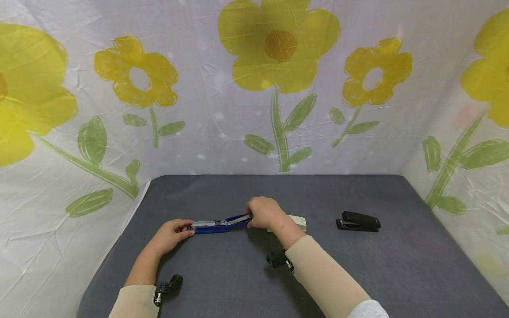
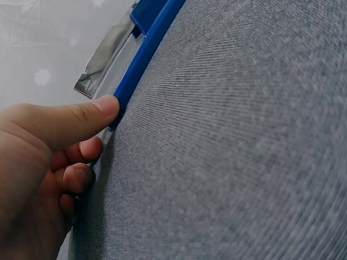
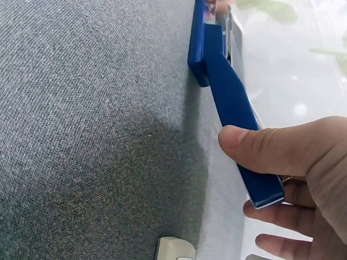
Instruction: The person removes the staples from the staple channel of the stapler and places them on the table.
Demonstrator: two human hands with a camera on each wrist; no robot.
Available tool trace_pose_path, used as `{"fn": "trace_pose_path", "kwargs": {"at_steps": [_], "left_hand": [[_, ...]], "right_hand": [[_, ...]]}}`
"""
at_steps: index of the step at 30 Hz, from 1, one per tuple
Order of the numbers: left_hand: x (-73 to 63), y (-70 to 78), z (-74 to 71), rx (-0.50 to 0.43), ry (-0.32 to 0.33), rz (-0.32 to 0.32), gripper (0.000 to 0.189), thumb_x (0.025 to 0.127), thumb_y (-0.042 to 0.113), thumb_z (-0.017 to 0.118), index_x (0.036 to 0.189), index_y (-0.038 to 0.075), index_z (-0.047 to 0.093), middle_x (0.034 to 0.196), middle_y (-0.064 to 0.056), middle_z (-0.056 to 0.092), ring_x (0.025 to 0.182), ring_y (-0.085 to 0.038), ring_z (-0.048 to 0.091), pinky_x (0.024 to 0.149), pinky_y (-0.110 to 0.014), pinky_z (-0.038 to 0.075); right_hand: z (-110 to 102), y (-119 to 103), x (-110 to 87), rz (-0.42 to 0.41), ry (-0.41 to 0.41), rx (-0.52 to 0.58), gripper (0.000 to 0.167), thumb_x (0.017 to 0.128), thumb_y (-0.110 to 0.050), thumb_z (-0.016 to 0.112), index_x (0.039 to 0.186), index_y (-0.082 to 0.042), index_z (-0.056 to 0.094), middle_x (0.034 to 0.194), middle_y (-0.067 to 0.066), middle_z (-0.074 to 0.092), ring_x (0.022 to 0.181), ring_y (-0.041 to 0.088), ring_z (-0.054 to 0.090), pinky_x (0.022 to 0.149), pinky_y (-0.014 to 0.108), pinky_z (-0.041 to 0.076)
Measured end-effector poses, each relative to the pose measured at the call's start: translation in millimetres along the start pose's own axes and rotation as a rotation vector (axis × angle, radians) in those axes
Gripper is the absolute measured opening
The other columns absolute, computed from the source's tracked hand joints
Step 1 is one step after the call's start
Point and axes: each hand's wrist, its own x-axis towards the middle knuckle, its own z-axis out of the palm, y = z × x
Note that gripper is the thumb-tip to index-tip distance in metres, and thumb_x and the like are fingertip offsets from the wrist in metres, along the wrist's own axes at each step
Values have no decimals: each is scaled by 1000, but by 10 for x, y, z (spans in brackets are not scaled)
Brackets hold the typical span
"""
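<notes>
A blue stapler (image 1: 210,229) lies swung wide open along the dark table, with its metal magazine showing. My left hand (image 1: 169,236) pinches the left end of its base between thumb and fingers. In the left wrist view, the thumb lies on the end of the blue base (image 2: 135,67), close over the cloth. My right hand (image 1: 267,214) grips the other arm of the stapler, which slopes up from the hinge. In the right wrist view, the thumb presses the side of this blue arm (image 3: 233,103), with the other fingers partly hidden behind it.
A cream-white block-like object (image 1: 299,222) sits behind the right wrist, partly hidden by it. Farther right stands a black stapler (image 1: 358,221). The dark grey table (image 1: 222,282) is bordered by a flower-printed curtain (image 1: 191,150) at the back and sides.
</notes>
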Motion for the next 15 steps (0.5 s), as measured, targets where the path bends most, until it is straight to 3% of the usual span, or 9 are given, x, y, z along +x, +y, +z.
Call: {"fn": "trace_pose_path", "kwargs": {"at_steps": [15], "left_hand": [[-11, 10, -14, 0, 2, 36, 34, 93, 13, 77, 121, -5, 70, 80, -1, 54, 71, -16, 48, 67, -32, 39]], "right_hand": [[13, -27, -31, 19, -3, -18, 41, 86, -41, 84, 117, -16, 74, 110, 0, 66, 102, 21, 65, 87, 40, 53]]}}
